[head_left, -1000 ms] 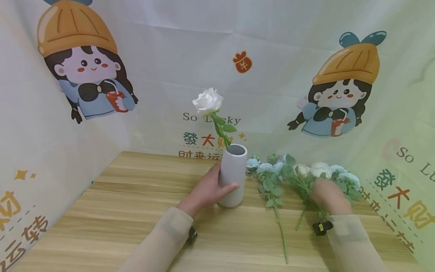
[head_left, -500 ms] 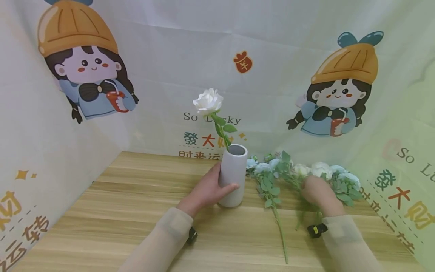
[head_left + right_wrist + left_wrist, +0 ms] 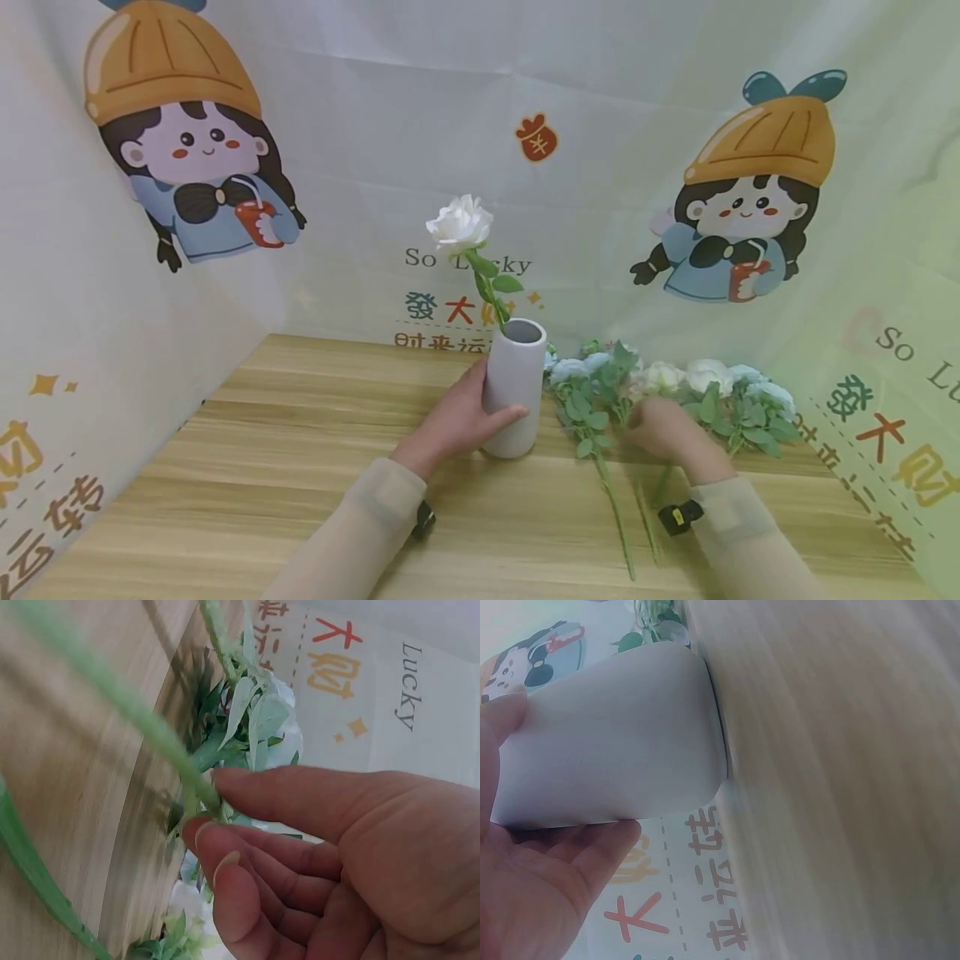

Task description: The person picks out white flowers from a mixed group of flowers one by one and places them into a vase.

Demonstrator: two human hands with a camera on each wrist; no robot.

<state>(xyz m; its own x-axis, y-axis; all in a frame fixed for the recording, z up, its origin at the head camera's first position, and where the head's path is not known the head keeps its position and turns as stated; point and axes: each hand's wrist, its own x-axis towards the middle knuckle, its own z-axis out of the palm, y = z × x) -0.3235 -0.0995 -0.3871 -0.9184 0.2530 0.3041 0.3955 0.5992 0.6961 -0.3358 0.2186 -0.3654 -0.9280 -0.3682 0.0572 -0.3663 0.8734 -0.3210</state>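
Note:
A white vase (image 3: 516,379) stands upright on the table, and one white rose (image 3: 460,225) leans left out of its mouth. My left hand (image 3: 456,421) grips the vase's side, thumb across the front; in the left wrist view the fingers lie under and over its smooth wall (image 3: 622,742). To the right, my right hand (image 3: 670,432) is low among the lying flowers. The right wrist view shows its thumb and fingertips pinching a green flower stem (image 3: 142,716); the bloom on that stem is hard to tell from the others behind the hand.
Pale blue flowers (image 3: 573,371) lie just right of the vase, with a long stem (image 3: 617,517) toward the front. White blooms (image 3: 708,377) and more blue ones (image 3: 768,398) lie farther right. A printed cloth (image 3: 360,167) hangs behind the wooden table (image 3: 247,467).
My right hand has moved left across the flowers, and a stem has shifted left with it. The blue flowers beside the vase have shifted slightly. My left hand and the vase stay put.

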